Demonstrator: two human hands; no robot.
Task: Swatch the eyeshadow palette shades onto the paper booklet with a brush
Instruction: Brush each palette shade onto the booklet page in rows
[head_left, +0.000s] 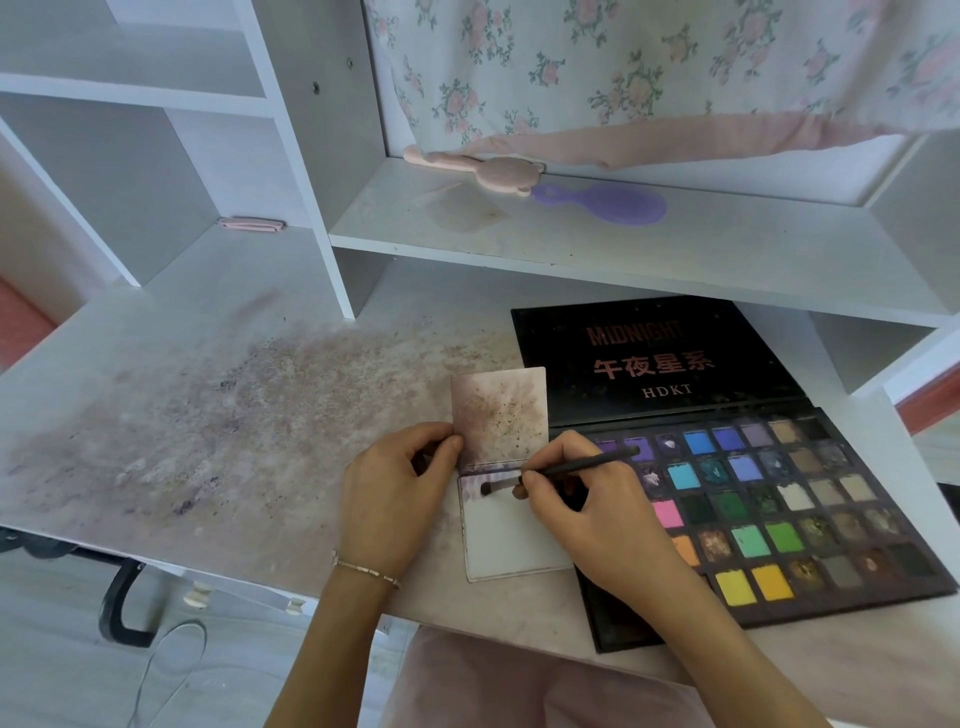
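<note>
A small paper booklet (511, 540) lies open on the white desk, its upper page smudged brown and purple, its lower page mostly white. My right hand (587, 509) pinches a thin black brush (571, 467), whose dark tip touches the top left of the lower page. My left hand (395, 493) holds the booklet's left edge at the fold, fingers curled on it. The big black eyeshadow palette (769, 509) lies open to the right, with several rows of coloured pans; my right hand hides some of them.
The desk top (208, 405) is stained with pink and purple powder on its left half. On the shelf above lie a purple hairbrush (608, 202) and a pink bear-shaped item (483, 169). A floral cloth hangs behind. A pink cushion sits below the desk edge.
</note>
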